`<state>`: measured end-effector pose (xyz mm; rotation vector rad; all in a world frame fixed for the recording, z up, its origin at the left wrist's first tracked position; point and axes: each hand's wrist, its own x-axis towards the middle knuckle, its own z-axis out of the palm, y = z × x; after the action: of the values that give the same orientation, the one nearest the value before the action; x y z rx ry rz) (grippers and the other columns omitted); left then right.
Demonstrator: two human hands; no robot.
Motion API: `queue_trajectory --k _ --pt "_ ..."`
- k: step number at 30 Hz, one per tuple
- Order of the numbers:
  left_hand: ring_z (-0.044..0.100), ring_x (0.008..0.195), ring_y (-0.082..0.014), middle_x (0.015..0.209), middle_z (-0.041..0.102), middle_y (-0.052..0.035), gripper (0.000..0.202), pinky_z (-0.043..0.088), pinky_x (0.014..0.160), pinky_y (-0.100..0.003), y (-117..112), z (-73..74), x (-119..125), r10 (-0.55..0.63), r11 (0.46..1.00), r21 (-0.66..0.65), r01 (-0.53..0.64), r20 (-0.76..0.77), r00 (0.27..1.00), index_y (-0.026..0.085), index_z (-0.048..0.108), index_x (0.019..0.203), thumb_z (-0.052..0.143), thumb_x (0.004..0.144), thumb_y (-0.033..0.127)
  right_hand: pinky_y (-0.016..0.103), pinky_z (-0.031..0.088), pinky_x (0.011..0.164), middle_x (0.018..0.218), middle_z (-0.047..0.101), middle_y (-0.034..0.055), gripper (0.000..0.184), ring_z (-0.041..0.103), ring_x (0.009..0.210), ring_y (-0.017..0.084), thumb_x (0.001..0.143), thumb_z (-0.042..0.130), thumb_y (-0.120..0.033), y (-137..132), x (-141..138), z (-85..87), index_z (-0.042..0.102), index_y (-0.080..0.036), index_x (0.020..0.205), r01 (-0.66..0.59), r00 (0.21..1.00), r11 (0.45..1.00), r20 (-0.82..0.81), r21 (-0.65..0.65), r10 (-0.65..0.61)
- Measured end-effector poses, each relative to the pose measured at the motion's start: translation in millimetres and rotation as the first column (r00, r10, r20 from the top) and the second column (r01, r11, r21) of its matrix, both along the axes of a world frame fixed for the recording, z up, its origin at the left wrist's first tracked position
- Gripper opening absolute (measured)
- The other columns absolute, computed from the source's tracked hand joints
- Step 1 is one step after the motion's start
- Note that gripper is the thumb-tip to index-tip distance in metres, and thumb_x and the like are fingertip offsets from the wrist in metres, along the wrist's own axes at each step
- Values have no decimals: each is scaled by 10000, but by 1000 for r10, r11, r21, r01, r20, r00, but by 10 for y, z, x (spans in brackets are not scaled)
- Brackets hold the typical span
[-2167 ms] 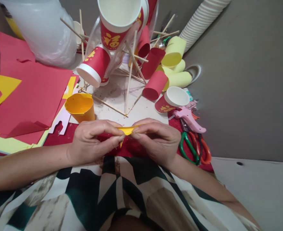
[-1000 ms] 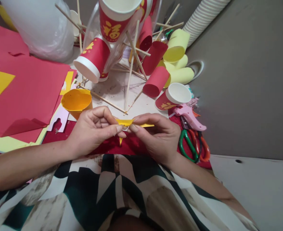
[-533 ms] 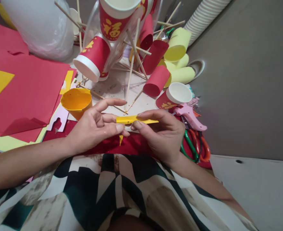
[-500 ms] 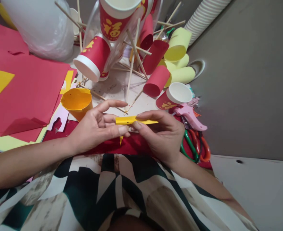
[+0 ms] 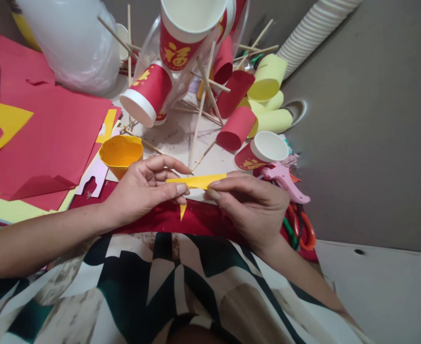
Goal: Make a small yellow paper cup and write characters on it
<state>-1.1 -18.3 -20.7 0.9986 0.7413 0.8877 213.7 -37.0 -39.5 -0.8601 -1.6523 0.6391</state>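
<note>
A folded strip of yellow paper (image 5: 196, 181) is held level between both hands, just above a dark red sheet (image 5: 203, 222) at the table's near edge. My left hand (image 5: 142, 188) pinches the strip's left end between thumb and fingers, with the index finger stretched over it. My right hand (image 5: 249, 205) pinches the right end between thumb and forefinger. A small yellow paper point (image 5: 182, 211) hangs below the left thumb.
An orange paper cone (image 5: 121, 155) stands just left of my left hand. Red and yellow sheets (image 5: 46, 138) lie at left. Red paper cups (image 5: 149, 93), paper tubes (image 5: 237, 126) and wooden sticks crowd the back. A pink glue gun (image 5: 285, 177) and scissors (image 5: 301, 229) lie right.
My left fingers opened and then closed again on the strip's left end. My right hand slid rightwards along the strip. The camera view shifted slightly.
</note>
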Motion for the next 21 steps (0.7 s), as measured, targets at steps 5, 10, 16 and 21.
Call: queue_trajectory --k 5,10,16,21 --pt "757 749 -103 881 791 1 190 615 696 -138 -19 -18 -3 102 947 319 -41 -177 979 182 768 969 799 786 141 244 609 697 805 789 -24 200 737 716 127 813 755 -94 -21 -29 -4 795 -274 891 55 998 998 41 -29 -53" --pt "766 979 -165 1148 773 -41 412 646 855 -223 -39 -98 17 265 722 689 -67 -186 946 237 738 1177 788 785 118 226 609 688 797 794 -33 183 738 681 114 805 786 -125 -73 -74 -19 798 -283 897 97 995 990 17 -99 -96" --pt "760 847 -139 943 806 -19 172 615 785 -191 -15 -32 8 241 767 641 36 -339 909 194 785 962 774 800 134 210 609 672 803 795 -27 166 740 691 115 786 800 -124 -59 -91 0 784 -264 875 27 996 999 89 -47 -23" --pt "739 817 -150 935 799 -30 170 596 742 -212 3 16 0 173 880 475 12 -343 923 194 785 948 814 788 244 224 617 698 846 795 -15 253 746 736 121 789 787 -87 -14 -51 -26 771 -278 955 -4 994 998 106 64 -2"
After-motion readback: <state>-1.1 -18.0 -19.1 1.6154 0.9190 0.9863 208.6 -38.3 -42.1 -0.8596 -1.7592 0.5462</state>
